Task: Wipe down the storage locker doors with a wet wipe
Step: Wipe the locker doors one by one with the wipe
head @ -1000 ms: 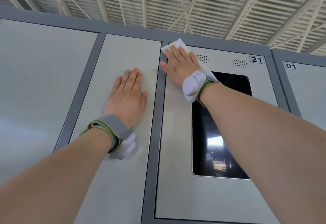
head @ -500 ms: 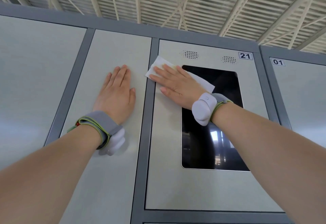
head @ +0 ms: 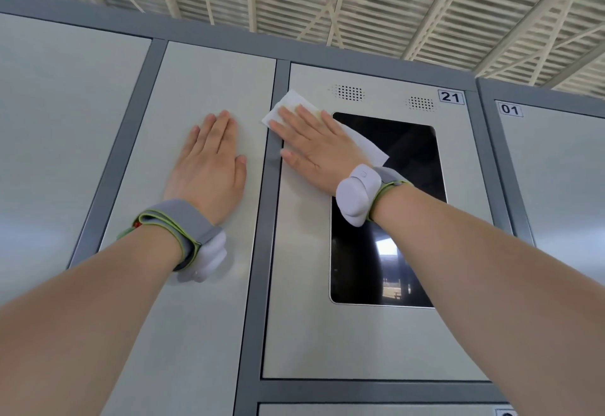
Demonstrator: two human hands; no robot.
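On door 21 (head: 376, 334) with its dark screen (head: 393, 252), wiping is underway near the top left: the right hand (head: 314, 147), spread flat, presses the wipe (head: 288, 104) down, the left hand (head: 212, 167) braces spread on the plain door (head: 196, 317) leftward; next likely a sweep across the screen.

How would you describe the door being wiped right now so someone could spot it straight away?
In the top row of the grey locker bank, find the door labelled 21. The right hand presses a white wet wipe flat near its upper left corner. Unlike the plain doors beside it, it holds a dark screen.
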